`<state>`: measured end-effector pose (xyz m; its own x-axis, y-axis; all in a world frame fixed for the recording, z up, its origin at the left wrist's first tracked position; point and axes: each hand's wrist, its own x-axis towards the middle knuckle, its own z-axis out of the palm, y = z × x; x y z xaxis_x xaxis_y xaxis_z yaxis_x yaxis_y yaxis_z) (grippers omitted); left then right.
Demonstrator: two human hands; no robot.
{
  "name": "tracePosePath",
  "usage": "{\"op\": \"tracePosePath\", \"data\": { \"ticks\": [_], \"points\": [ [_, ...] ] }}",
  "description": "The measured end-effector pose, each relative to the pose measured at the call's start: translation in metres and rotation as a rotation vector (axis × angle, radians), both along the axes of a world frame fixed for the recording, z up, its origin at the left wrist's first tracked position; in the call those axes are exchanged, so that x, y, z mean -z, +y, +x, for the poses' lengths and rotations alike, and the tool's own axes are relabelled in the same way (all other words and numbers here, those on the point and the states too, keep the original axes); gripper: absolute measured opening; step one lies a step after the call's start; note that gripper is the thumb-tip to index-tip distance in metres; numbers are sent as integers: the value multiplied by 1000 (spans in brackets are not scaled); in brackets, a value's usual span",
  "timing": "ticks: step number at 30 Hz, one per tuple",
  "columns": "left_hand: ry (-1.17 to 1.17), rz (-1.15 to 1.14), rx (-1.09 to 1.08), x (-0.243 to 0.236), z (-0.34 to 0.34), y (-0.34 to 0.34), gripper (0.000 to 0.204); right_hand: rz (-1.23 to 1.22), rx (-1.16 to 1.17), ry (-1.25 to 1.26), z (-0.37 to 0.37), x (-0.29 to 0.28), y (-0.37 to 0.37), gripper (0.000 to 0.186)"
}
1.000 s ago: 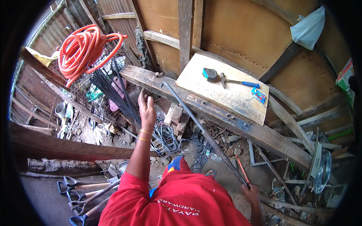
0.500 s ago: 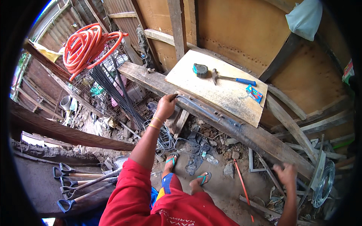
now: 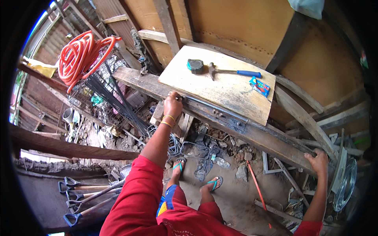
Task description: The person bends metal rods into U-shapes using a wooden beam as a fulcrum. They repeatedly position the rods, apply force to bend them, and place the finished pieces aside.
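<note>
A thin grey metal rod (image 3: 216, 108) lies lengthwise along a thick wooden beam (image 3: 267, 144). Near the rod's left end, my left hand (image 3: 172, 104) is closed around it, knuckles up. My right hand (image 3: 317, 161) is at the beam's right end, fingers curled at the rod's far part; the exact grip is partly hidden. Short metal pegs (image 3: 218, 113) stick up from the beam beside the rod. Behind it, a pale wooden board (image 3: 228, 88) carries a tape measure (image 3: 195, 66), a blue-handled claw hammer (image 3: 232, 72) and a small blue packet (image 3: 260, 86).
An orange hose coil (image 3: 80, 59) and dark rods (image 3: 112, 96) rest over a wire cage at left. Several shovels (image 3: 88, 196) lie lower left. Bent wire, rubble, a plastic bottle (image 3: 221, 162) and an orange-red bar (image 3: 256, 188) are on the ground. A wire coil (image 3: 345, 185) stands right.
My right hand has moved up and right onto the beam's end. The rod now lies straighter along the beam, and my left hand stays at its left end. The view has shifted slightly.
</note>
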<state>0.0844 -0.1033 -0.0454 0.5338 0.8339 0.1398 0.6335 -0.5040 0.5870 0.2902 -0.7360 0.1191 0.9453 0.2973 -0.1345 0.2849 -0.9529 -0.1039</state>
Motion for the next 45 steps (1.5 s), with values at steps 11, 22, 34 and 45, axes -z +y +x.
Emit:
{"op": "tracePosePath", "data": {
  "ticks": [11,22,34,45],
  "points": [
    [-79,109,33,36,-2,0,16,249,78,103,12,121,-55,56],
    [-248,-40,69,42,-2,10,18,255,-30,7,1,111,-30,47],
    [-251,-160,45,37,-3,6,19,171,-40,-32,-7,127,-10,55],
    [-304,-260,28,37,-3,6,19,118,-117,-184,-7,143,-18,56]
  ]
}}
